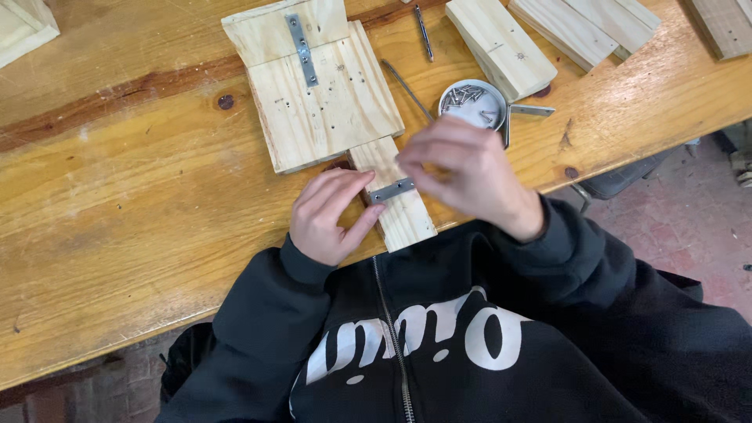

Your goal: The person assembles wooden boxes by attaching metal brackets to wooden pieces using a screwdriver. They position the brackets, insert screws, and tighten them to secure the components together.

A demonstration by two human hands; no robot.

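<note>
A narrow pine strip (pixel 401 213) lies at the bench's near edge, butted against a wider pine board assembly (pixel 321 94). Across the strip lies a flat metal bracket (pixel 392 189). My left hand (pixel 330 215) presses its fingers on the bracket's left end and on the strip's left side. My right hand (pixel 468 174) hovers over the bracket's right end, fingers curled and blurred. A second metal bracket (pixel 302 48) is fixed across the joint of the board assembly.
A small round tin of screws (pixel 473 104) stands right of the boards, with an angle bracket (pixel 526 113) beside it. Long nails or rods (pixel 423 31) lie nearby. More pine boards (pixel 501 45) lie at the far right. The wooden bench (pixel 117 196) ends close to my body.
</note>
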